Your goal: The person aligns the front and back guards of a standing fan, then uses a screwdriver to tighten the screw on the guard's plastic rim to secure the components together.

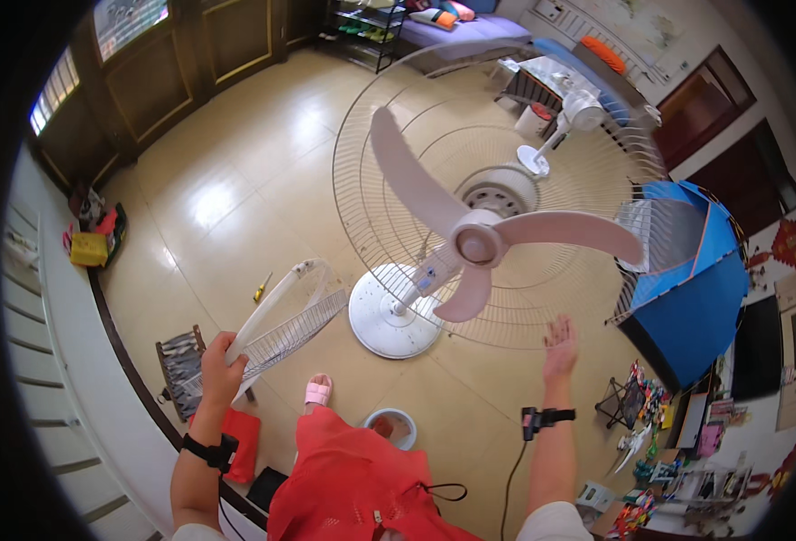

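Left hand [225, 357] grips white-rimmed grille [297, 339]; right hand [560, 347] unclenched near 3-blade fan [476, 243]; blue panel [429, 273] markings illegible.

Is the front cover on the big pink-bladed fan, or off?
Off. Nothing covers the front of the pink blades, and the left hand holds a white-rimmed wire grille left of the fan.

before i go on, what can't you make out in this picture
- Left hand on the front grille: head view; its palm is hidden by its own back.
- Right hand at the rear grille: head view; thin wires leave contact unclear.
- Motor housing: head view; partly hidden by the hub.
- Small colourful items: head view; too small to identify.
- Right sleeve: head view; cut off by the lower edge.
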Available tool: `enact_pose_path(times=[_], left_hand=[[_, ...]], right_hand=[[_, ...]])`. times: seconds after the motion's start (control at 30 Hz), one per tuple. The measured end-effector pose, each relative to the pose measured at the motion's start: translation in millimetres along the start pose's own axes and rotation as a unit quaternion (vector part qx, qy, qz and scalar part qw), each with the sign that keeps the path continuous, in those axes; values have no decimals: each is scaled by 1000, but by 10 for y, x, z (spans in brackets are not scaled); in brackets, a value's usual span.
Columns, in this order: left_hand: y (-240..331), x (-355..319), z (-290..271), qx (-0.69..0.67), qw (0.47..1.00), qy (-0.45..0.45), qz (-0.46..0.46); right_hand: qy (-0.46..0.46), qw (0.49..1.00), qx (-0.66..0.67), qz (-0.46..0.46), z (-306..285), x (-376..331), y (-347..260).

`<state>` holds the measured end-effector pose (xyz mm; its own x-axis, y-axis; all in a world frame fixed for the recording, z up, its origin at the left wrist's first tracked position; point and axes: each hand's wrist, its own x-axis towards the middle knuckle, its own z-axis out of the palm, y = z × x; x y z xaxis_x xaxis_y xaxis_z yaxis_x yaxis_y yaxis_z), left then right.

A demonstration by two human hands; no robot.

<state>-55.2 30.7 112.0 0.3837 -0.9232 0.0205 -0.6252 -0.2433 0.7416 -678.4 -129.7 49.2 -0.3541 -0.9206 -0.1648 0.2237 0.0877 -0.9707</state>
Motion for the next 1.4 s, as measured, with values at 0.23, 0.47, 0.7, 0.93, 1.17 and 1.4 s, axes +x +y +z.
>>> enact_pose_path(times=[0.23,0.47,0.7,0.93,1.17,1.4], left_hand=[[495,-160,-643,-48,999,0,6],[630,-285,-953,-63,997,23,44],[684,-382,-1049,-56,997,31,54],[805,-463,-1127,-77,994,31,67],[1007,-463,-1491,-83,994,-15,73],[1304,-356,-1836,-125,981,-102,108]], right_hand=[[-62,988,-126,-68,651,-868,-1684],[-80,977,-152,-126,726,-1239,-1471],[-48,953,-242,-177,908,-1671,-1528],[-39,934,-309,-173,997,-1893,-1626],[-48,935,-311,-165,916,-1964,-1637],[-53,929,-320,-181,814,-1953,-1687]])
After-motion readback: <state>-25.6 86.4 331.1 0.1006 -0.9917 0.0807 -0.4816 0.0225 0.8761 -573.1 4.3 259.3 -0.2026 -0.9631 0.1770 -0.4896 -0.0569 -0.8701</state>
